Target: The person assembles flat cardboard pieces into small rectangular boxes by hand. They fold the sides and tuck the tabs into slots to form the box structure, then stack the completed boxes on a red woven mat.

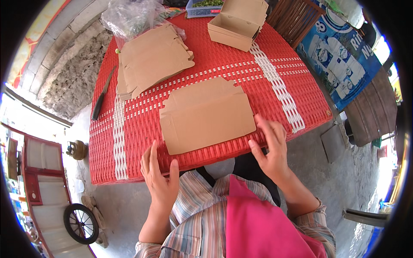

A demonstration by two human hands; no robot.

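A flat brown cardboard box blank [206,120] lies on the red woven table [241,69] in front of me, one flap folded along its far side. My left hand [160,175] rests at the table's near edge, just below the blank's left corner, fingers apart and holding nothing. At the blank's right end is my right hand [272,144], its fingers spread around the corner; the index fingertip is at or very near the cardboard edge. Farther left sits a stack of flat cardboard blanks [152,58]. A folded, open cardboard box [234,30] stands at the far right.
A knife with a dark handle [98,105] lies along the table's left edge. At the back are a clear plastic bag [131,19] and a blue tub of chopped greens [204,9]. A wooden slatted chair [292,19] stands beyond the right far edge.
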